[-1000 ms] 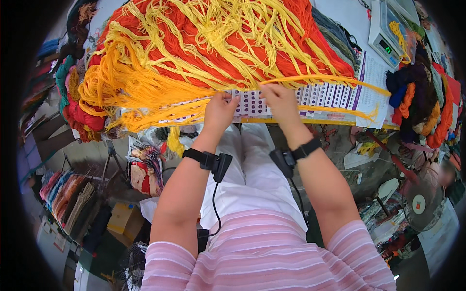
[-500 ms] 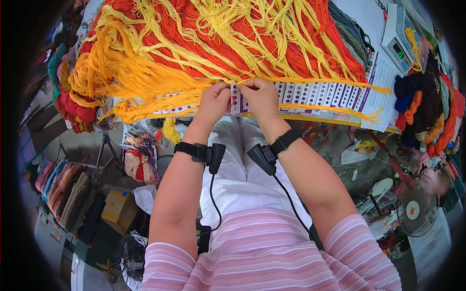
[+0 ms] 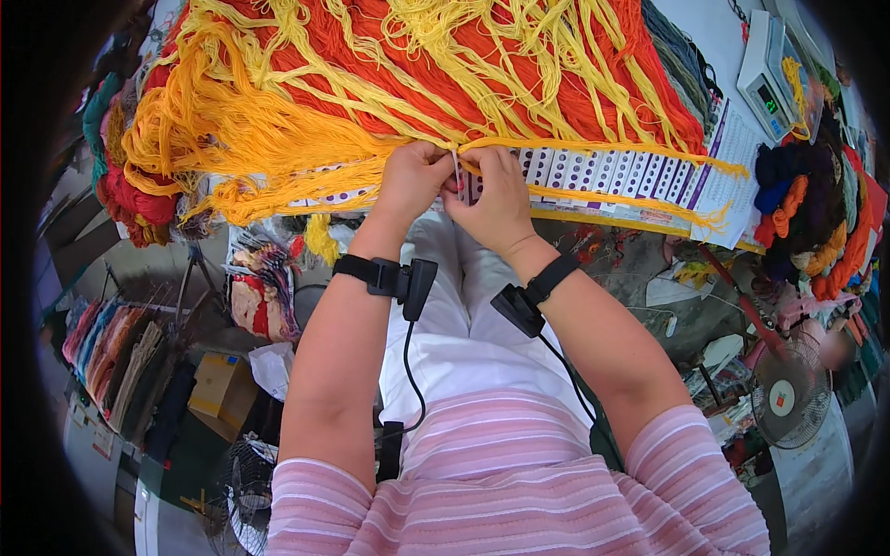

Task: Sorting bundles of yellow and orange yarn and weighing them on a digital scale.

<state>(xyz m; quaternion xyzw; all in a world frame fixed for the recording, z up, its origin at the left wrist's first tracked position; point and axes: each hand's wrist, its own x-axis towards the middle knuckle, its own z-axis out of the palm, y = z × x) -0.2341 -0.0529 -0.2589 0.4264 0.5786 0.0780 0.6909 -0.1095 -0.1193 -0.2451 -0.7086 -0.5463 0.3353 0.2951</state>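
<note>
My left hand is closed, with thumb and forefinger pinching a narrow white card near the front edge of the table. My right hand is closed on the same card from the other side, fingers bent around it. Orange-yellow embroidery thread runs to the card's top, where it gathers in a small knot or loop, and continues right as a thin strand. A lower strand of that thread passes at the hands' level. Beneath lies a row of white cards with purple dots. My fingers partly hide the held card.
Red thread with pale yellow skeins covers the table's far part. A digital scale and printed sheets are at right, beside dark and orange skeins. A fan stands lower right, a cardboard box lower left.
The card between my hands has turned and shows more edge-on. My right hand has curled inward and lower, closer to the left; the left has risen slightly.
</note>
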